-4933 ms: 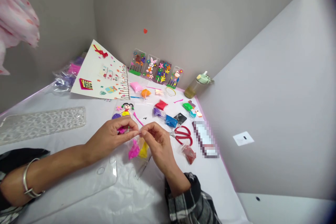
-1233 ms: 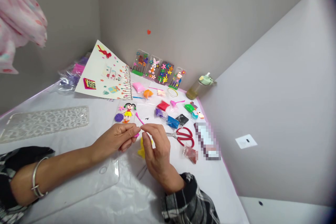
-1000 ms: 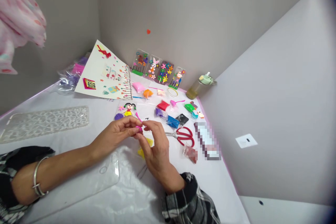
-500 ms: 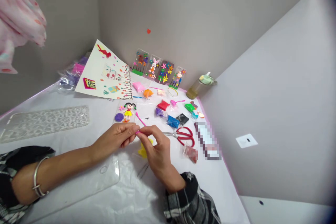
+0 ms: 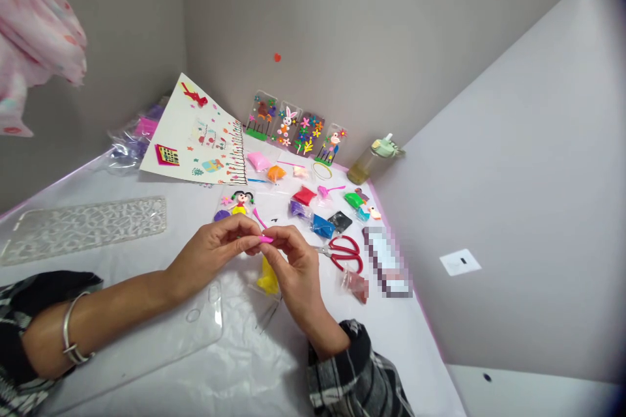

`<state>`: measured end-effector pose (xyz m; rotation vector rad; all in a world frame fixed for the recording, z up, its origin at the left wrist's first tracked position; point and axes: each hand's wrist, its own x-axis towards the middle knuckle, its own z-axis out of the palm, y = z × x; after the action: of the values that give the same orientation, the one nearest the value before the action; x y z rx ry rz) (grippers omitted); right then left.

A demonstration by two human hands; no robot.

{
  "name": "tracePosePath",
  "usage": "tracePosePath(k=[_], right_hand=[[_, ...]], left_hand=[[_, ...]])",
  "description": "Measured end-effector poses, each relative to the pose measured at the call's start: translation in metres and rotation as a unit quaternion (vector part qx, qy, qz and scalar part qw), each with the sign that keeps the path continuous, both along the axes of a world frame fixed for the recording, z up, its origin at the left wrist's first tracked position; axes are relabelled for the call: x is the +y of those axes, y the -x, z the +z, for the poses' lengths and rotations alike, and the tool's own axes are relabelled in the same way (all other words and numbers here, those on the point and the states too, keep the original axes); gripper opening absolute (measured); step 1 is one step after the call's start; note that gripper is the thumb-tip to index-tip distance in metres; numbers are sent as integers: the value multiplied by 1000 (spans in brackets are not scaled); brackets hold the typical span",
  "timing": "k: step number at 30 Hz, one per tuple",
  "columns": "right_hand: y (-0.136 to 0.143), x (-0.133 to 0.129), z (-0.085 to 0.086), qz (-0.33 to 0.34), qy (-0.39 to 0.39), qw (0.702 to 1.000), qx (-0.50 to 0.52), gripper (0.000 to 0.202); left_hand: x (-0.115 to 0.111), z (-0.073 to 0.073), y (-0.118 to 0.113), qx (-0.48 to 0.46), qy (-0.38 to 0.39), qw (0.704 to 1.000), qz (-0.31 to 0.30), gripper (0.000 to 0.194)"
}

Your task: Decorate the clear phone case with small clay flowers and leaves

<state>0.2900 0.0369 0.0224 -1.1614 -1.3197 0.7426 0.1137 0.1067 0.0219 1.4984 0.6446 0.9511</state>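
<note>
A small bright pink piece (image 5: 266, 240) is pinched between both hands, above the middle of the table. My left hand (image 5: 215, 247) holds its left end between thumb and fingers. From the right, my right hand (image 5: 296, 267) grips the other end. Just beyond the fingers lie a pink tool (image 5: 259, 217) and a clear case with a clay girl figure (image 5: 239, 201), partly hidden by my left hand. A yellow clay packet (image 5: 267, 279) sits beneath the hands, between the wrists.
Red-handled scissors (image 5: 345, 254) and coloured clay packets (image 5: 304, 195) lie to the right. A bottle (image 5: 369, 159) stands at the back edge, near decorated cases (image 5: 288, 124). Clear phone cases (image 5: 88, 228) and a decorated paper sheet (image 5: 195, 137) are on the left.
The pink piece now shows more between the fingertips. My left hand has shifted slightly up and right, its fingers arched, covering more of the girl figure. My right hand's fingers have turned inward.
</note>
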Motion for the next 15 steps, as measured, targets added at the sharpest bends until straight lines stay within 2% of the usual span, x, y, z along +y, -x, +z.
tracePosePath(k=[4,8,10,12,15], right_hand=[[1,-2,2,-19,-10,999,-34,6],[0,-1,2,-21,28,999,9,7],[0,0,3,-22,26,999,5,2],[0,0,4,-26,17,999,-17,6],[0,-1,8,-38,19,999,-31,7]], left_hand=[[-1,0,0,14,-7,1000,-18,23],[-1,-5,0,3,6,1000,-18,18],[-1,-7,0,22,-15,1000,2,18],[-1,-8,0,48,-47,998,19,17],[2,-4,1,66,-76,995,21,16]])
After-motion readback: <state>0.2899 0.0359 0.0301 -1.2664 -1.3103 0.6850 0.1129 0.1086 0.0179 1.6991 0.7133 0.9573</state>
